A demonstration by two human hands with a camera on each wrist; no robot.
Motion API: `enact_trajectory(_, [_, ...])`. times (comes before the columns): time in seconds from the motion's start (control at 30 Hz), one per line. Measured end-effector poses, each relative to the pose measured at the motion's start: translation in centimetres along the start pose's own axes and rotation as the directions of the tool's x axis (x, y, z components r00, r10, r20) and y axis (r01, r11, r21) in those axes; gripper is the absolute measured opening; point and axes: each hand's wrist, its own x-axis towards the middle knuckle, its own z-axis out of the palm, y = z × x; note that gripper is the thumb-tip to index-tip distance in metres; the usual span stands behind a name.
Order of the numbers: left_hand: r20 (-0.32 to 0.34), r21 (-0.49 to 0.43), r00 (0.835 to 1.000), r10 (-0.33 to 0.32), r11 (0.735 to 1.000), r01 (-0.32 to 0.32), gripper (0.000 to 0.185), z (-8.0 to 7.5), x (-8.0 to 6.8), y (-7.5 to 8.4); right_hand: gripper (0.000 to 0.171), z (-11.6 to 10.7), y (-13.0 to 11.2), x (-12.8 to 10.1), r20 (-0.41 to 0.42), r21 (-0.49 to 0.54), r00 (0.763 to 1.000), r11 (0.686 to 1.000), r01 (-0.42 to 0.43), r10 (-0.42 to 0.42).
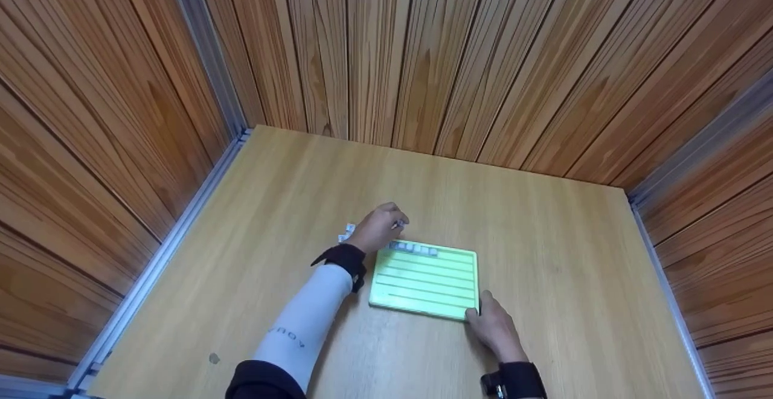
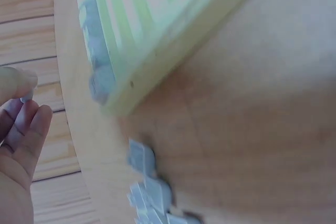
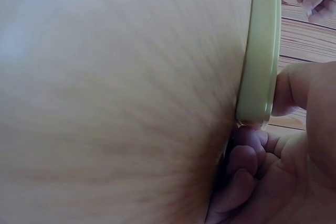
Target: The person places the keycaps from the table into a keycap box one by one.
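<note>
Now, left hand [image 1: 379, 227]: pinching a small grey square tile [image 2: 26, 97] above the board's far left corner.
Right hand [image 1: 494, 324]: gripping the near right corner of the flat pale green lined board [image 1: 423, 278].
Board: lying flat on the light wooden table [image 1: 543, 254].

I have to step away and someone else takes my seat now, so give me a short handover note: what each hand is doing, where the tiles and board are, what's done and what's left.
Left hand: pinches one small grey tile in its grip, above the board's far left corner.
Right hand: grips the near right corner of the green board, thumb on the rim, steadying it flat on the table.
Done: a short row of tiles sits on the board's top line.
Left: the lower lines are bare; the loose tiles lie on the table beside the board's far left corner.
</note>
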Motion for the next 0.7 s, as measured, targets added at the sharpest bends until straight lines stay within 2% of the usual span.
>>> enact_trajectory(0.2, [0.031, -0.021, 1.0, 0.002, 1.0, -0.001, 0.021, 1.0, 0.6, 1.3, 0.019, -0.1, 0.1, 0.1, 0.012, 0.009, 1.0, 1.0, -0.018, 0.018])
enact_trajectory(0.5, [0.053, 0.048, 0.996, 0.077, 0.996, -0.08, 0.019, 2.9, 1.2, 2.6, 0.016, -0.2, 0.0, -0.1, 0.005, 0.01, 1.0, 1.0, -0.017, 0.017])
enact_trajectory(0.7, [0.071, 0.053, 0.994, 0.086, 0.995, -0.089, 0.018, 3.5, 1.7, 3.6, 0.017, -0.2, -0.1, -0.1, -0.006, 0.004, 1.0, 1.0, -0.003, 0.003])
